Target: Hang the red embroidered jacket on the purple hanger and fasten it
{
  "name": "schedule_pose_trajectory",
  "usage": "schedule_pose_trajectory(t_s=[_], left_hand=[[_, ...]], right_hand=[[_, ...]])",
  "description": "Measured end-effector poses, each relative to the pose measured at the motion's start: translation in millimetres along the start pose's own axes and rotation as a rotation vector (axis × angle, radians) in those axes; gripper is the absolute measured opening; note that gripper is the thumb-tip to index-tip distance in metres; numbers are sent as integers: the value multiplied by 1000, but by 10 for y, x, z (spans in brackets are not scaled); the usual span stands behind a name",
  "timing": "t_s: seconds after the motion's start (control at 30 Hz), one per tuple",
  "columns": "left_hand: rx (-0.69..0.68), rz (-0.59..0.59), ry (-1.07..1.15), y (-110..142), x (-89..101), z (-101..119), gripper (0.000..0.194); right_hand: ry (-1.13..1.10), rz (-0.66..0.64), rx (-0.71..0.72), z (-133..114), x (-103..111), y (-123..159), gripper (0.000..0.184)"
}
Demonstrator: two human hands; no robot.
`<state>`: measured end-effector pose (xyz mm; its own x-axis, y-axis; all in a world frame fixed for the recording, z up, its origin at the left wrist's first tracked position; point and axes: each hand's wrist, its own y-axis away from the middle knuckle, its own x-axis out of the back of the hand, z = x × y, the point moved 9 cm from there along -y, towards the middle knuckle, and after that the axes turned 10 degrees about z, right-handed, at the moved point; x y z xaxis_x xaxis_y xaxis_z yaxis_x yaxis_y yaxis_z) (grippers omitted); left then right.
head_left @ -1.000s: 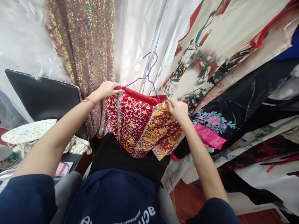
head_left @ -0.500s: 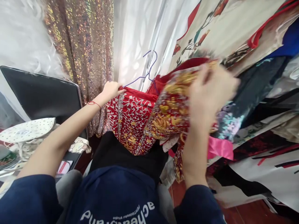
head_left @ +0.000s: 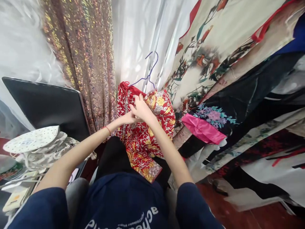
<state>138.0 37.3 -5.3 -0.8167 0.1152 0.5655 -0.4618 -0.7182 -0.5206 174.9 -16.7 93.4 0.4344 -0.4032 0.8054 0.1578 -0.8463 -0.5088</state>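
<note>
A red jacket [head_left: 164, 117] with gold and silver embroidery hangs on a thin purple wire hanger [head_left: 149, 76] in front of me. Both hands meet at the upper front of the jacket. My left hand [head_left: 128, 118] lies low against the cloth, its fingers largely hidden by the other hand. Crossing just above it, my right hand [head_left: 142, 109] has its thumb and fingers apart, touching or very near the jacket's front. Cloth bunches on the right, and one patterned end [head_left: 149, 170] hangs down over my lap.
At left are a black screen-like panel [head_left: 47, 105] and a pile of dotted white cloth items [head_left: 32, 140]. A sequined curtain-like fabric [head_left: 88, 63] hangs behind. Several garments crowd the right, including a black one with flowers [head_left: 214, 113] and a pink band [head_left: 202, 128].
My right hand has come down and leftward from the raised right side of the jacket to its middle. My left hand has left the shoulder and moved right and down to meet it.
</note>
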Motion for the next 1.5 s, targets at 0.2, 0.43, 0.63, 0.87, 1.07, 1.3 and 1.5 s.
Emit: schedule_pose_trajectory(t_s=[0.2,0.43,0.63,0.87,1.07,1.3,1.5], left_hand=[[126,159,-140,7,-39,-167,24],[38,57,-26,24,359,62,43],[37,-165,194,126,665,236,33],[79,49,160,-40,1230,369,25],[86,231,99,-40,1590,526,17],[167,199,142,116,1731,650,28],[77,267,224,112,1987,835,38]], right_hand=[[49,-94,424,-226,171,218,30],[71,337,168,496,985,214,51],[233,129,192,679,1076,296,66],[379,-120,6,166,906,828,34],[-67,-336,175,-470,494,1113,33],[-630,-416,311,-950,495,1291,39],[-947,-422,335,-1159,658,1239,27]])
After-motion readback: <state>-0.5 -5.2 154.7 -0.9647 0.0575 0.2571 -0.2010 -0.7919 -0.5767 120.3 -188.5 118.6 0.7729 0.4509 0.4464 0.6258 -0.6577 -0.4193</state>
